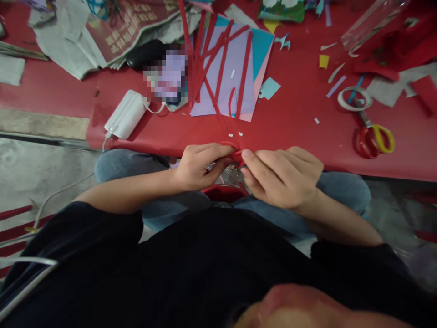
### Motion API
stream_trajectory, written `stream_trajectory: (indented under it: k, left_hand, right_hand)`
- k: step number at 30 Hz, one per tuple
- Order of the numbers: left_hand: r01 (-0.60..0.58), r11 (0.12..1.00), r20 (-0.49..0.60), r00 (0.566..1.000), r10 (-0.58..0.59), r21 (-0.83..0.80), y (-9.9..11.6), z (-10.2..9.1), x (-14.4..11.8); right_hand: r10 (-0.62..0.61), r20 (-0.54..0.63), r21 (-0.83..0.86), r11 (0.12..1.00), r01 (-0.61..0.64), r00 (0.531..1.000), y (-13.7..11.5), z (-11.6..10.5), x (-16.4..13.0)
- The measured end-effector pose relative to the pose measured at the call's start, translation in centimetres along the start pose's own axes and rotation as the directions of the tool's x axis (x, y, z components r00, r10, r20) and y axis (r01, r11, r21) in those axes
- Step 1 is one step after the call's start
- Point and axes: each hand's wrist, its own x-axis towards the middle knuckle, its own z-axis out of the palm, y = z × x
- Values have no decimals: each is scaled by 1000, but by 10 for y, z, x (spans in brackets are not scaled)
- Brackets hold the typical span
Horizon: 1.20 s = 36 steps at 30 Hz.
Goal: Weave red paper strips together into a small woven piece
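Together both hands pinch a red paper strip (235,152), lying crosswise.

Informal craft workspace on a floor: red sheet (300,114) strewn with coloured paper (225,68), scissors (373,136), tape roll (353,98), newspapers (102,36).

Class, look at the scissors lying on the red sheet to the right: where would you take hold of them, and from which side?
Take the scissors by the red and yellow handle loops, coming from above on the near side. They lie flat with the loops toward the person and the blades pointing away toward the tape roll, so the loops are the safe, open part to grip.
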Motion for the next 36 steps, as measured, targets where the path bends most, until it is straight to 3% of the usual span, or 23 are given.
stream_trajectory:
  k: [9, 13, 18, 23, 29, 36]
  left_hand:
    - [152, 985, -87, 983, -159, -85, 1, 4, -10]
    - [-7, 1000, -133, 991, 9, 16, -9, 5, -15]
    - [-167, 981, -51, 984, 173, 96, -13, 2, -7]
    - [-164, 979, -54, 984, 172, 123, -11, 1, -4]
    - [-154, 982, -37, 987, 159, 109, -12, -1, -5]
    - [-107, 989, -74, 991, 115, 102, -11, 1, -6]
  right_hand:
    - [18, 33, -17, 1000, -17, 999, -4, 10, -2]
    - [36, 11, 26, 999, -37, 999, -1, 10, -4]
    - [48, 13, 62, 997, -49, 999, 0, 11, -6]
    - [135, 15, 189, 973, -135, 991, 0, 14, -7]
    - [294, 103, 502, 809, -305, 950, 1, 8, 0]
    - [261, 106, 445, 850, -281, 959, 3, 8, 1]
